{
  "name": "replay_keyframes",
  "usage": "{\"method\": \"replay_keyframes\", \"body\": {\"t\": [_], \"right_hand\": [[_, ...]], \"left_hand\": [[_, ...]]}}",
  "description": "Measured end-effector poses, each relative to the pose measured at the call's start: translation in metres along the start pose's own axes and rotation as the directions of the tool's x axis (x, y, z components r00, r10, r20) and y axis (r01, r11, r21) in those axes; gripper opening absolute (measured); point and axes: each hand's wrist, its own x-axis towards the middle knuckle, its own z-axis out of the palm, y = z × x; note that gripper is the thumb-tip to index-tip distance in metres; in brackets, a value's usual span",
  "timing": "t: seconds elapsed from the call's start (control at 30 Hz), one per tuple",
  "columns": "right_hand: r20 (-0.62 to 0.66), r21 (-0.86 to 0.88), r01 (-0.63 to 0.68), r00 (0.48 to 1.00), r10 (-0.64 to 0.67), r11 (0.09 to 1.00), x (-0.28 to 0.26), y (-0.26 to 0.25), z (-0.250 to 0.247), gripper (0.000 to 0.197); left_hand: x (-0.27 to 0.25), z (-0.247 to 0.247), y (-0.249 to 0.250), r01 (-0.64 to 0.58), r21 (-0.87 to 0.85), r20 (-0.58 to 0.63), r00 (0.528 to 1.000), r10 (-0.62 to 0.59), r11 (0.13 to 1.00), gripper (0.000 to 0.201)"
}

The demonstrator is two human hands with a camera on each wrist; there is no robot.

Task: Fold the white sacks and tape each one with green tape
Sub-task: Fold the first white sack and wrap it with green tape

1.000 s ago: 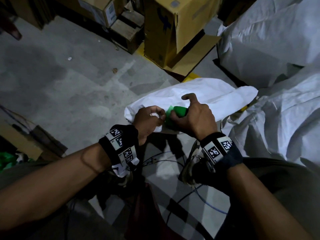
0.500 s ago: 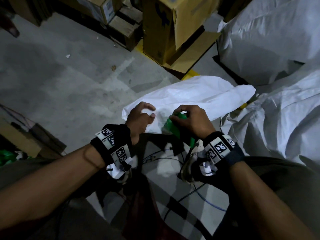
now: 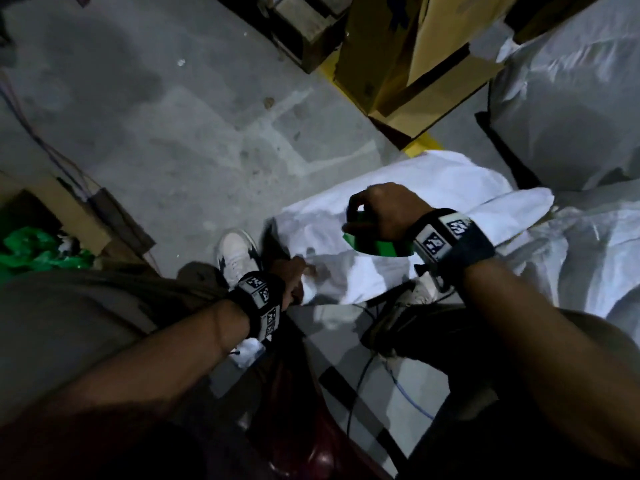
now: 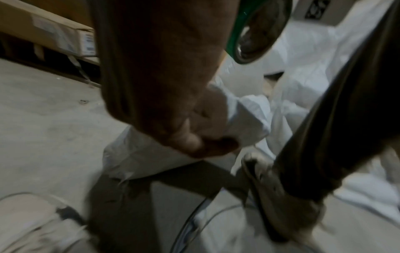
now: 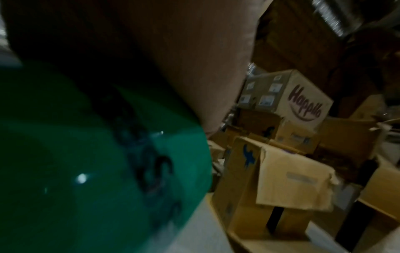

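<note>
Left grip: our left hand (image 3: pixel 291 277) has its fingers curled tight on the near corner of the folded white sack (image 3: pixel 408 209), pinching the fabric low by our knee; the left wrist view shows the bunched cloth under the thumb (image 4: pixel 188 138).
Right grip: our right hand (image 3: pixel 381 209) is wrapped round the green tape roll (image 3: pixel 377 244), raised above the sack and up and to the right of the left grip.
Tape: a green edge juts out left of the right grip; we cannot tell whether a strip touches the sack.
Sack: it lies on the concrete floor (image 3: pixel 173 133), under both grips and stretching away beyond the right one.
Other sacks: a heap of white sacks (image 3: pixel 571 98) sits right of the right grip.
Boxes: cardboard boxes (image 3: pixel 398 46) stand beyond the grips.
Shoe: our white shoe (image 3: pixel 237 254) is just left of the left grip.
</note>
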Motion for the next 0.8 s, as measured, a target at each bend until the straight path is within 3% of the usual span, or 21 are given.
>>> {"method": "replay_keyframes", "body": {"t": [0.1,0.2,0.3,0.33,0.47,0.53,0.6,0.67,0.73,0.8], "right_hand": [[0.047,0.06,0.005,0.999,-0.007,0.998,0.012,-0.017,0.028,0.02],[0.146,0.018,-0.019,0.989,0.016,1.0,0.021,-0.025,0.057,0.021],[0.21,-0.077,-0.031,0.977,0.047,0.997,0.023,-0.028,0.076,0.019],[0.237,-0.086,-0.033,0.97,0.052,0.996,0.022,-0.028,0.081,0.02],[0.216,-0.124,-0.049,0.974,0.076,0.991,0.021,-0.028,0.101,0.03],[0.218,-0.132,-0.03,0.974,0.058,0.991,0.02,-0.034,0.103,0.045],[0.229,-0.132,-0.003,0.973,0.033,0.991,0.02,-0.041,0.098,0.056],[0.199,-0.135,0.033,0.98,-0.006,0.99,0.021,-0.049,0.094,0.061],[0.181,-0.135,0.046,0.983,-0.021,0.99,0.023,-0.054,0.095,0.082],[0.152,-0.105,0.032,0.988,-0.015,0.994,0.022,-0.058,0.091,0.074]], "left_hand": [[-0.004,0.007,-0.007,0.033,0.103,-0.079,0.997,-0.025,0.994,0.019],[0.002,0.01,-0.012,-0.048,0.094,-0.129,0.99,0.06,0.994,0.038],[0.0,0.009,-0.017,-0.059,-0.021,-0.142,0.988,0.056,0.998,0.017],[-0.003,0.011,-0.02,-0.08,-0.066,-0.174,0.982,0.068,0.995,0.018],[-0.007,0.023,-0.038,-0.3,-0.065,-0.44,0.865,0.243,0.952,0.022],[-0.012,0.028,-0.041,-0.354,-0.042,-0.382,0.87,0.312,0.934,0.011],[-0.017,0.025,-0.035,-0.398,-0.036,-0.266,0.888,0.375,0.917,0.023],[-0.02,0.019,-0.028,-0.35,-0.026,-0.201,0.919,0.338,0.936,0.023],[-0.015,0.015,-0.027,-0.3,-0.059,-0.185,0.941,0.285,0.952,0.032],[-0.015,0.013,-0.025,-0.308,-0.085,-0.188,0.939,0.288,0.948,0.032]]}}
